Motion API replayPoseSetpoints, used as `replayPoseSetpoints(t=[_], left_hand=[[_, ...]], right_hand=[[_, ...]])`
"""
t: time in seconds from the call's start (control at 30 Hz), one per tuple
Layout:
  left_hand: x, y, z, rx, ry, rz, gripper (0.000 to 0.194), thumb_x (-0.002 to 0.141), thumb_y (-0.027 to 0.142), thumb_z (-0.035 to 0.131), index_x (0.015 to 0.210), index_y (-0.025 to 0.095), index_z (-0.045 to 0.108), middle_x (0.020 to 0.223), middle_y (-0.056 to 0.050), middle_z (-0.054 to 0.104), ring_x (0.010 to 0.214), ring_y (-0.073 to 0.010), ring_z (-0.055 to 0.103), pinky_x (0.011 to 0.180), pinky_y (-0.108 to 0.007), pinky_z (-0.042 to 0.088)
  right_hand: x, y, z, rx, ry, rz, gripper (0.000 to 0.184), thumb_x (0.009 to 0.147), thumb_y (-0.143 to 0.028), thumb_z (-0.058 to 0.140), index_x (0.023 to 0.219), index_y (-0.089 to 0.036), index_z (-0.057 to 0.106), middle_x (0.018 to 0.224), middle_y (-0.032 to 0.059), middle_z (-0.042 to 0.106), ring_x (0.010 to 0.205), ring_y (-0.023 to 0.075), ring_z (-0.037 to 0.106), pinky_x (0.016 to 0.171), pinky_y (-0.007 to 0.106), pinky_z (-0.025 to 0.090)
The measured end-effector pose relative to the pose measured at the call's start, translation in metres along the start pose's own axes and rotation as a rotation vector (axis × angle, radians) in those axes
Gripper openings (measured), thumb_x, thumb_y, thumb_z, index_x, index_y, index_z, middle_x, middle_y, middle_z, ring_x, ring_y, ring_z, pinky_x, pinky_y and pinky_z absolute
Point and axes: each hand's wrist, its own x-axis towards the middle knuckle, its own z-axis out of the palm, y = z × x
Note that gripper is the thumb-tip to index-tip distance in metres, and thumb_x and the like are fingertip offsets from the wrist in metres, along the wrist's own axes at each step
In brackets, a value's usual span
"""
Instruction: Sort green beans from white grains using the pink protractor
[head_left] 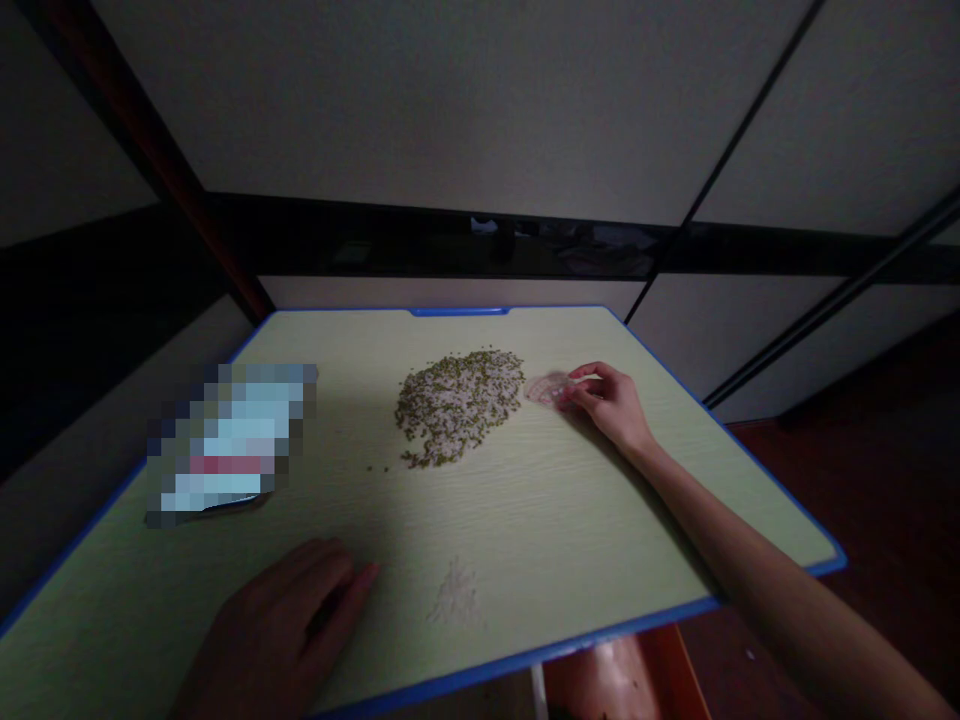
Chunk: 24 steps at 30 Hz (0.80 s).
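Observation:
My right hand (609, 402) pinches a small clear plastic cup or lid (550, 390), low over the table just right of a mixed pile. That pile (461, 405) of white grains and small green beans is spread across the middle of the table. Close to the front edge lies a smaller heap of white grains (455, 592). My left hand (281, 625) rests at the lower left, its fingers loosely bent and the thumb apart, with nothing visible in it. The undersides of its fingers are hidden.
The pale table (540, 520) has a blue rim. A lit, pixelated screen-like device (240, 440) lies at its left. Behind stand light cabinet panels (450, 110) with a dark strip. An orange drawer or box (619, 675) shows below the front edge.

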Motion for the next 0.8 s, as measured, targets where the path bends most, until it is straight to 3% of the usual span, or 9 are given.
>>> replayPoseSetpoints(t=[0.37, 0.8], left_hand=[[-0.002, -0.002, 0.001, 0.036, 0.005, 0.046, 0.039, 0.089, 0.049, 0.042, 0.066, 0.025, 0.062, 0.061, 0.006, 0.067, 0.055, -0.0091, 0.064, 0.054, -0.017, 0.049], [0.005, 0.002, -0.002, 0.037, 0.037, 0.085, 0.043, 0.090, 0.049, 0.038, 0.065, 0.024, 0.063, 0.060, 0.004, 0.069, 0.055, -0.0093, 0.066, 0.051, -0.016, 0.050]], right_hand=[[0.011, 0.004, 0.006, -0.038, 0.025, -0.050, 0.020, 0.056, -0.024, 0.063, 0.075, -0.019, 0.057, 0.050, -0.0031, 0.060, 0.043, 0.0116, 0.053, 0.041, 0.021, 0.035], [0.014, 0.000, 0.006, -0.016, -0.078, -0.054, 0.020, 0.055, -0.026, 0.067, 0.071, -0.019, 0.057, 0.049, -0.0018, 0.062, 0.047, 0.0150, 0.060, 0.046, 0.024, 0.044]])
